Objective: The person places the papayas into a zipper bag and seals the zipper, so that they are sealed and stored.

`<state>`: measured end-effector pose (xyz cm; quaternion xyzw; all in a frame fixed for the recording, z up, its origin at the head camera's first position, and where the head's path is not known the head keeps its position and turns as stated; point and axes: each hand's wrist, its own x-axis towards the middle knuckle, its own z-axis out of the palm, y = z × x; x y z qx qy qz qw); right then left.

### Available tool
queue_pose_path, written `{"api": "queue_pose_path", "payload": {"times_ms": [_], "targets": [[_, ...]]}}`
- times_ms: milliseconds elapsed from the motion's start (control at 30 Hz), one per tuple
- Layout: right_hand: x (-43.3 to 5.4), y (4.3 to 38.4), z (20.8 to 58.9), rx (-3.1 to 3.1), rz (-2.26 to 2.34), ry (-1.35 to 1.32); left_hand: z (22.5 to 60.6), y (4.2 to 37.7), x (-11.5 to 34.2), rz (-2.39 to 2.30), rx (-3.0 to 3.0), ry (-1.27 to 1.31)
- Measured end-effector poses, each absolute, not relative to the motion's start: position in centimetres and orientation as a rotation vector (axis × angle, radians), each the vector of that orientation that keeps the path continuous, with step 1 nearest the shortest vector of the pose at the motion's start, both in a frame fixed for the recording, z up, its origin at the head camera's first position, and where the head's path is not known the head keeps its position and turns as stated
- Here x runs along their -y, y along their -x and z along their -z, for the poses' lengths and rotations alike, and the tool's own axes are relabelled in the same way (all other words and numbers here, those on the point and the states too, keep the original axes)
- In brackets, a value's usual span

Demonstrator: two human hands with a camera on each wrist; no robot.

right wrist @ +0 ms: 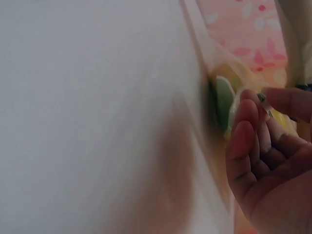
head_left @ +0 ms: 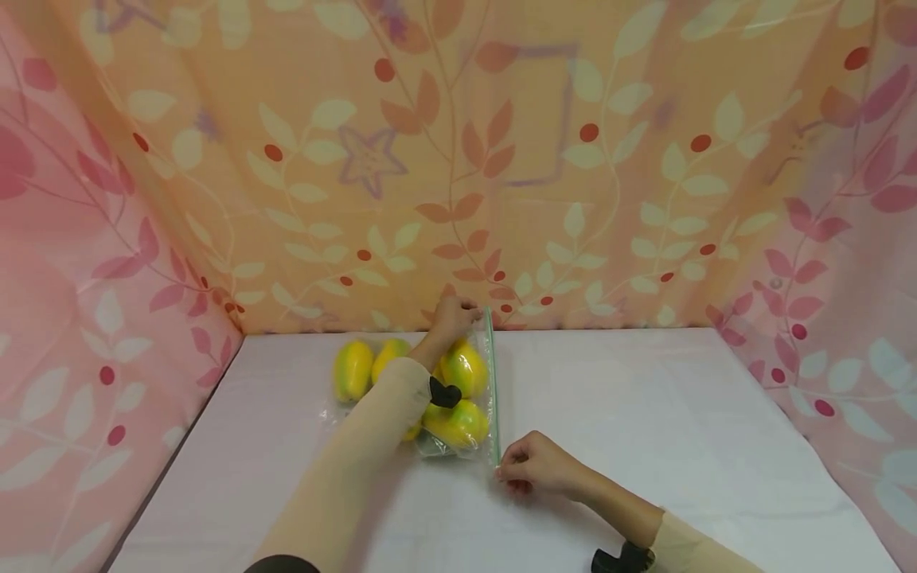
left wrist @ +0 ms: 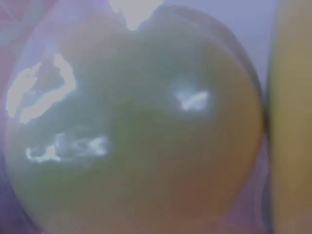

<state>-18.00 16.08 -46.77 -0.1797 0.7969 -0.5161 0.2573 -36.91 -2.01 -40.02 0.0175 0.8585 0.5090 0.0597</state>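
Observation:
A clear zip bag [head_left: 435, 447] with a green zip strip [head_left: 492, 382] along its right side lies on the table, filled with several plump yellow-green fruits [head_left: 464, 368] that look like mangoes. My left hand [head_left: 453, 318] reaches across the bag and pinches its far corner by the top of the strip. At the near end of that strip, my right hand [head_left: 540, 465] pinches the edge between thumb and fingertips; the right wrist view shows this hand [right wrist: 273, 161] with its fingers curled. Shiny plastic covers a fruit [left wrist: 136, 122] filling the left wrist view. My left forearm hides part of the bag.
A white cloth covers the table [head_left: 645, 398]. Behind it hangs an orange curtain [head_left: 458, 199] with leaf patterns, close to the left hand. Pink patterned cloth [head_left: 86, 318] borders the left side, and similar pink cloth [head_left: 845, 318] the right.

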Motion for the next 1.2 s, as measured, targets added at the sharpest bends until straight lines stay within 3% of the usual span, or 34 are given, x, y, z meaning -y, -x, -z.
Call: {"api": "queue_pose_path", "payload": {"times_ms": [467, 1200], "targets": [[-18.0, 18.5, 45.9, -2.114, 1.376, 0.476, 40.7, 37.1, 0.6, -1.544, -2.596, -0.080], [-19.6, 18.6, 47.7, -1.969, 1.475, 0.412, 41.7, 37.3, -0.6, -1.587, -2.567, -0.105]]}}
